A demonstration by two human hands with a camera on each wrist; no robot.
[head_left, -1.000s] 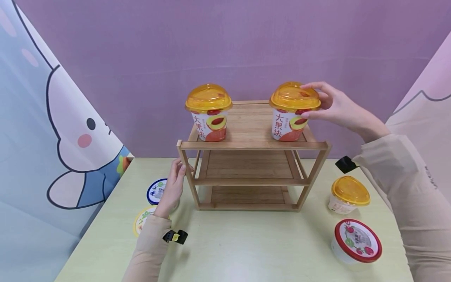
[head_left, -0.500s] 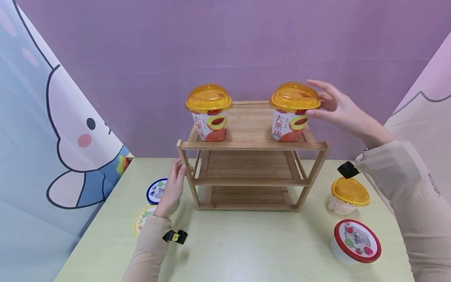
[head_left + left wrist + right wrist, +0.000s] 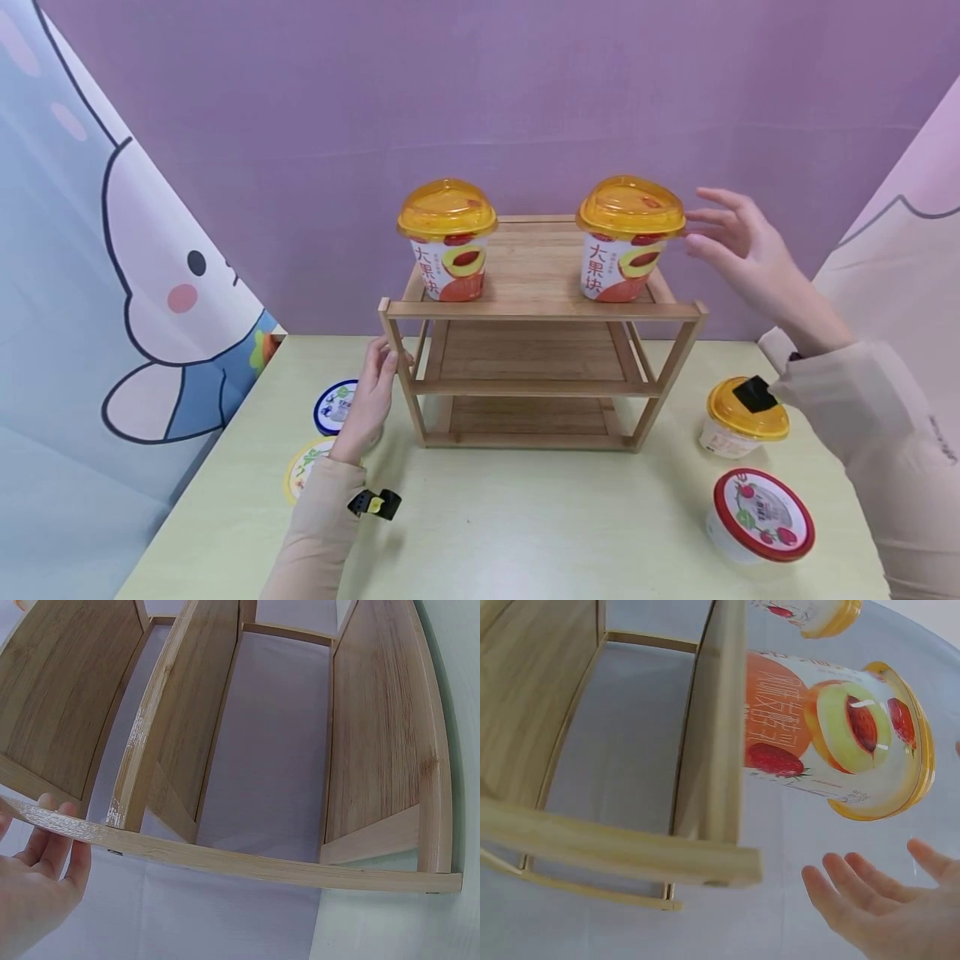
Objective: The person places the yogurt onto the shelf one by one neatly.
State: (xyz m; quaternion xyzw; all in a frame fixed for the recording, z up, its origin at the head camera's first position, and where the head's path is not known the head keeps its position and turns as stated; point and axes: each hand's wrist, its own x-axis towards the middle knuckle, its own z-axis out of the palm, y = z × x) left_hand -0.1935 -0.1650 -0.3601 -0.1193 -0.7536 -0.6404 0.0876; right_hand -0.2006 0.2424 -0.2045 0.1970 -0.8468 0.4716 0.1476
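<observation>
A three-tier wooden rack (image 3: 536, 348) stands against the purple backdrop. On its top shelf sit two fruit cups with peach labels and domed orange lids, the left cup (image 3: 453, 268) and the right cup (image 3: 626, 268), set apart. My right hand (image 3: 772, 271) is beside the right cup with its fingers loosely spread; the right wrist view shows a gap between the fingertips (image 3: 832, 860) and that cup. My left hand (image 3: 367, 400) holds the rack's left front post, its fingers curled round the wood in the left wrist view (image 3: 45, 874).
Left of the rack, a blue-lidded tub (image 3: 335, 407) and a yellow-lidded tub (image 3: 302, 467) lie partly behind my left arm. To the right stand an orange-lidded cup (image 3: 738, 437) and a red-lidded tub (image 3: 761, 517), both on the pale green table (image 3: 525, 525).
My right hand has let go of the right cup and drawn back to the right. That cup stays on the top shelf. The left hand keeps its grip on the post.
</observation>
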